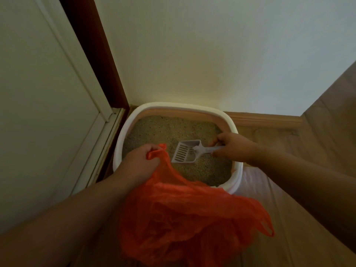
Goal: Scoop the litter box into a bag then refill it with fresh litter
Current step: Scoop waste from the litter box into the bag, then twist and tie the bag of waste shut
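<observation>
In the corner by the wall, the litter box [123,132] sits on the floor; right hand [233,147] grips the scoop [185,152] over the litter, left hand [140,164] pinches the orange bag [183,218].

Dim, warm-tinted, soft and slightly blurred picture; wide-angle bending at edges, forearms in shadow.

Litter box [123,132] near rim behind bag [173,212]

orange bag [185,214], white slotted scoop [185,152], beige speckled litter [163,130], white litter box [236,178] with a tan inner rim
</observation>
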Tool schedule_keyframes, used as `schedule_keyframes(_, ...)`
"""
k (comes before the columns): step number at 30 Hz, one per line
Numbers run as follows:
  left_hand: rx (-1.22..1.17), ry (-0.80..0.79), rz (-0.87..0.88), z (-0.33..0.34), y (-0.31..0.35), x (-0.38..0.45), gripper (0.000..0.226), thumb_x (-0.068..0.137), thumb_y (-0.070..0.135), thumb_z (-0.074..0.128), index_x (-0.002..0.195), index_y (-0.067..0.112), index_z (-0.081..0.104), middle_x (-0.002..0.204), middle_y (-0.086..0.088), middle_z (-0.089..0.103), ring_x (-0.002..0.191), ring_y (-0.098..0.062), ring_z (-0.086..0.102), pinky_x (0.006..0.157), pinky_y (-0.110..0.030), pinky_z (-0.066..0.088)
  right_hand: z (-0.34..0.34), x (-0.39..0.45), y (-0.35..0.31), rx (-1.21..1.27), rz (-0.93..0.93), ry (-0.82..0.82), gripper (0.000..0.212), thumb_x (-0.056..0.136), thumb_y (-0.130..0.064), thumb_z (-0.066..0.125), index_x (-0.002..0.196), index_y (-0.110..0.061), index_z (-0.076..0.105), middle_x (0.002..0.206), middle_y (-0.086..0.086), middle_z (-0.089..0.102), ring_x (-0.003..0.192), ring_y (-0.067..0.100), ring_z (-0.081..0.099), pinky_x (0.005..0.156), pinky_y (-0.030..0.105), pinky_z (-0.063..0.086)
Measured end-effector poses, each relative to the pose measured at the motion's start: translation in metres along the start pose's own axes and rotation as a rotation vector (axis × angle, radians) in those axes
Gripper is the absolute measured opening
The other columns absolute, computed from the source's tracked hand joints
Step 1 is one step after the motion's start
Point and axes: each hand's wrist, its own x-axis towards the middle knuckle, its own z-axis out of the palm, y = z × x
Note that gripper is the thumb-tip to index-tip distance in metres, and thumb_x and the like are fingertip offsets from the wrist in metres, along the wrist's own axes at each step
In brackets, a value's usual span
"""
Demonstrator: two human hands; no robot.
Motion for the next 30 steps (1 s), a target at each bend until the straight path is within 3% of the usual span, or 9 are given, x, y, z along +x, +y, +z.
schedule_keyframes(7, -0.005, 0.163, 0.064, 0.034, 0.005, 0.021, 0.013, 0.100, 0.031, 0.062, 0.111, 0.035, 0.058, 0.096, 0.015, 0.060, 0.087, -0.007, 0.057, 0.079, -0.032, 0.047, -0.002, -0.029, -0.004, -0.112, 0.055, 0.073, 0.037, 0.092, -0.026, 0.068, 0.128, -0.030, 0.063, 0.113, -0.006, 0.064, 0.095, 0.008, 0.060, 0.082, 0.024, 0.051)
schedule_keyframes(9, -0.040, 0.164, 0.012, 0.047, 0.012, 0.022, 0.010, 0.103, 0.036, 0.054, 0.113, 0.035, 0.058, 0.097, 0.013, 0.061, 0.086, -0.008, 0.059, 0.080, -0.034, 0.049, -0.004, -0.045, -0.007, -0.098, 0.094, 0.116, 0.038, 0.093, -0.025, 0.066, 0.130, -0.030, 0.062, 0.119, -0.005, 0.062, 0.098, 0.009, 0.061, 0.082, 0.023, 0.052)
schedule_keyframes(11, -0.032, 0.149, -0.015, 0.059, 0.015, 0.020, 0.025, 0.103, 0.047, 0.045, 0.116, 0.032, 0.062, 0.104, 0.005, 0.068, 0.092, -0.018, 0.066, 0.087, -0.042, 0.055, -0.003, -0.060, -0.010, -0.147, 0.115, 0.120, 0.039, 0.092, -0.026, 0.067, 0.131, -0.029, 0.063, 0.131, -0.003, 0.057, 0.114, 0.015, 0.059, 0.094, 0.029, 0.051)
schedule_keyframes(14, 0.216, 0.064, 0.029, 0.072, 0.021, 0.012, 0.042, 0.106, 0.048, 0.037, 0.130, 0.026, 0.063, 0.126, -0.009, 0.063, 0.113, -0.030, 0.059, 0.100, -0.045, 0.048, 0.002, -0.083, -0.010, -0.229, 0.117, 0.067, 0.038, 0.092, -0.032, 0.068, 0.130, -0.029, 0.064, 0.136, -0.002, 0.055, 0.121, 0.019, 0.056, 0.101, 0.035, 0.049)
schedule_keyframes(17, 0.537, -0.012, 0.146, 0.071, 0.038, 0.002, 0.047, 0.107, 0.051, 0.032, 0.135, 0.026, 0.059, 0.139, -0.004, 0.053, 0.126, -0.028, 0.047, 0.105, -0.048, 0.041, 0.009, -0.101, -0.011, -0.148, 0.138, 0.056, 0.039, 0.095, -0.033, 0.066, 0.132, -0.028, 0.061, 0.134, -0.002, 0.058, 0.115, 0.016, 0.058, 0.091, 0.027, 0.049)
schedule_keyframes(19, 0.624, -0.051, 0.211, 0.062, 0.048, -0.004, 0.042, 0.106, 0.049, 0.035, 0.126, 0.027, 0.064, 0.133, -0.002, 0.056, 0.121, -0.026, 0.050, 0.103, -0.047, 0.044, 0.014, -0.109, -0.017, -0.085, 0.139, 0.082, 0.037, 0.096, -0.032, 0.063, 0.133, -0.027, 0.061, 0.130, -0.002, 0.062, 0.106, 0.014, 0.061, 0.082, 0.025, 0.049)
schedule_keyframes(22, 0.664, -0.188, 0.268, 0.043, 0.077, -0.018, 0.031, 0.103, 0.042, 0.045, 0.100, 0.023, 0.069, 0.110, -0.006, 0.069, 0.097, -0.023, 0.062, 0.089, -0.043, 0.053, 0.013, -0.131, -0.032, 0.014, 0.155, 0.156, 0.032, 0.097, -0.032, 0.062, 0.128, -0.026, 0.065, 0.122, -0.004, 0.066, 0.101, 0.013, 0.063, 0.085, 0.030, 0.053)
schedule_keyframes(26, 0.715, -0.279, 0.189, 0.008, 0.124, -0.061, 0.029, 0.103, 0.036, 0.047, 0.109, 0.019, 0.070, 0.108, -0.008, 0.069, 0.097, -0.026, 0.064, 0.090, -0.043, 0.055, 0.002, -0.176, -0.060, 0.232, 0.234, 0.208, 0.022, 0.098, -0.034, 0.061, 0.117, -0.024, 0.067, 0.107, -0.006, 0.068, 0.095, 0.014, 0.065, 0.080, 0.032, 0.054)
schedule_keyframes(30, 0.656, -0.208, 0.126, -0.024, 0.158, -0.106, 0.027, 0.104, 0.028, 0.047, 0.106, 0.013, 0.070, 0.106, -0.010, 0.069, 0.098, -0.028, 0.063, 0.086, -0.039, 0.054, 0.003, -0.220, -0.070, 0.411, 0.261, 0.226, 0.026, 0.096, -0.039, 0.062, 0.122, -0.033, 0.063, 0.118, -0.001, 0.064, 0.099, 0.015, 0.065, 0.087, 0.043, 0.058)
